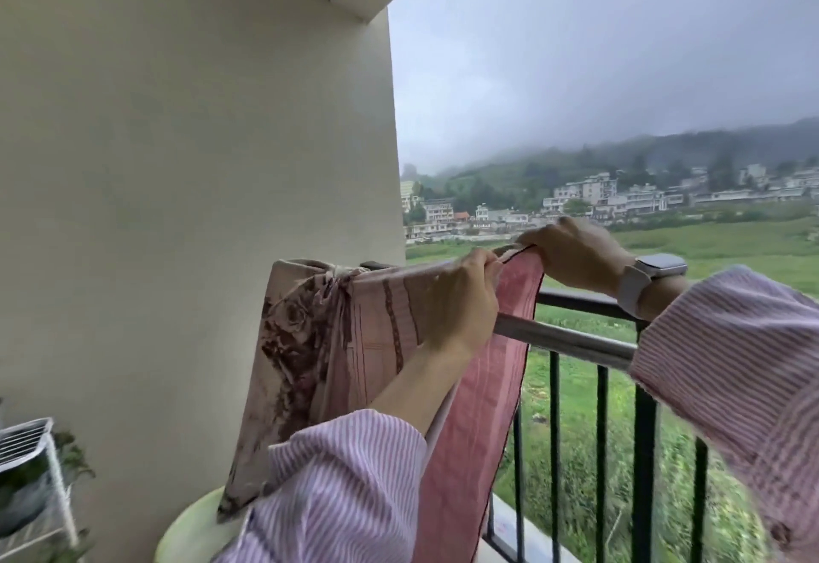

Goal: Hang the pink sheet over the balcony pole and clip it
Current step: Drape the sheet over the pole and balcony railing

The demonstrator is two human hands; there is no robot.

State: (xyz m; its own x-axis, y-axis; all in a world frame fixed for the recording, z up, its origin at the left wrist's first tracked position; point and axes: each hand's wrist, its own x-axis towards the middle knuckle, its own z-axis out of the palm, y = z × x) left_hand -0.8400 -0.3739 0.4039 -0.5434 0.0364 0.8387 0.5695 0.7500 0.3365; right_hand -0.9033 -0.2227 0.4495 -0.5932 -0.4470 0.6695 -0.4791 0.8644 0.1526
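- The pink patterned cotton sheet [381, 332] is already draped over the round silver metal balcony pole [571, 341]. It's bunched near the pole's left end by the cream wall [177, 163], and a plain pink strip hangs down toward the black metal railing [642, 429].
- The left hand [461, 301] is pinching the sheet's top edge, fingers curled round a fold of it right on top of the pole.
- The right hand [571, 252], the one with the white smartwatch [651, 274], is gripping the dark-trimmed corner just beside the left, held a bit above the pole.
- Looks to me like the spreading step. No clip in sight, so clipping comes later.
- What I'd do: keep the left hand as the anchor and slide the right hand along the pole toward its free right end, pulling the hem taut so the bunched folds open out.
- Don't yank. The knotted-looking gather on the left might hold, but I can't tell if it's actually tied.
- Try to get even lengths hanging on both sides of the pole, otherwise the heavier side will drag it off before it's clipped.
- Keep the trimmed edge square to the pole so it dries flat.
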